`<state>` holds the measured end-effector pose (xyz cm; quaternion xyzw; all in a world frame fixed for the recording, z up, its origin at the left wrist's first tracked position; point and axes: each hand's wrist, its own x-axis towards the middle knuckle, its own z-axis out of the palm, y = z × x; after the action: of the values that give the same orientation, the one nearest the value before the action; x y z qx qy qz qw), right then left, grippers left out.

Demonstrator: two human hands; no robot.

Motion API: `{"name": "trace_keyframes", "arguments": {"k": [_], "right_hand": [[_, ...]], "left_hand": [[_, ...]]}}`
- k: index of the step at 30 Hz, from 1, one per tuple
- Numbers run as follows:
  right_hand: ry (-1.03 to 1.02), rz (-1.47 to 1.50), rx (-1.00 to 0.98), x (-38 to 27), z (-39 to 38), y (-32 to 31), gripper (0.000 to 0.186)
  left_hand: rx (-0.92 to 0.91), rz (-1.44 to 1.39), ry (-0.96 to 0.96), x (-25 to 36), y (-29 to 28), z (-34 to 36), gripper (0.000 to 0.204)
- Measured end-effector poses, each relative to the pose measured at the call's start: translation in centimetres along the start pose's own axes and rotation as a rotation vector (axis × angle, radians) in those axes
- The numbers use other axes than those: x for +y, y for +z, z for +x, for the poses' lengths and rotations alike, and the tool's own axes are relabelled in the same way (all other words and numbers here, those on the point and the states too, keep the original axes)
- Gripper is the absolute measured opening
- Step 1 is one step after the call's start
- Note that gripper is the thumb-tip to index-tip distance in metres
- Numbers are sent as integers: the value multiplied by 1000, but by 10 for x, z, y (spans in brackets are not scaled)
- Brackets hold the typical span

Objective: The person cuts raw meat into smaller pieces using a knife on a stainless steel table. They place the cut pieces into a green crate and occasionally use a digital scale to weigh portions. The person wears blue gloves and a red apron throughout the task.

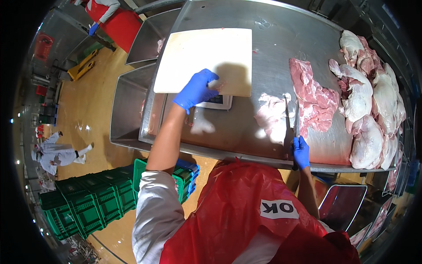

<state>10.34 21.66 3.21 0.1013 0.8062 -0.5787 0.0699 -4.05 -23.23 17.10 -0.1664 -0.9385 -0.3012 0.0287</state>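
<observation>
My left hand (198, 90), in a blue glove, is over the lower edge of a white cutting board (198, 53). Its fingers are curved and apart, with small pinkish scraps beside the fingertips. Part of a white device with a dark display (216, 102) shows under the board's near edge. At the table's front edge, my right hand (301, 152) is wrapped round a knife (297, 119), its blade pointing away from me. A flat slab of raw pink meat (314, 99) lies right of the blade. To its left are pale skin and fat trimmings (271, 115).
Several skin-on raw meat pieces (358, 94) are heaped on the right of the steel table (281, 37). Steel bins (127, 105) stand along its left side. Green crates (94, 198) are stacked at lower left. A person in a red apron (118, 26) stands far left; another in white (59, 152) is farther off.
</observation>
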Motion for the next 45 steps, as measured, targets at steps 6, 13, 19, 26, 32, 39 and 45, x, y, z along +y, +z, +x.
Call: {"name": "trace_keyframes", "arguments": {"k": [6, 13, 19, 26, 32, 39, 45], "right_hand": [[77, 29, -73, 4, 6, 11, 21], [78, 70, -94, 3, 14, 18, 21], [96, 32, -68, 13, 17, 9, 22], [112, 27, -122, 5, 25, 13, 22], [158, 139, -90, 5, 22, 7, 20], [153, 64, -161, 10, 35, 3, 19], [-45, -176, -69, 12, 56, 4, 18]], "left_hand": [[137, -277, 17, 23, 24, -11, 16], [348, -560, -125, 43, 33, -38, 15], [571, -1038, -351, 22, 11, -86, 16], [754, -1203, -267, 32, -39, -118, 18], [1025, -1000, -448, 6, -58, -286, 25], [1281, -840, -1235, -64, 8, -526, 16], [529, 574, -1117, -67, 47, -419, 16]]}}
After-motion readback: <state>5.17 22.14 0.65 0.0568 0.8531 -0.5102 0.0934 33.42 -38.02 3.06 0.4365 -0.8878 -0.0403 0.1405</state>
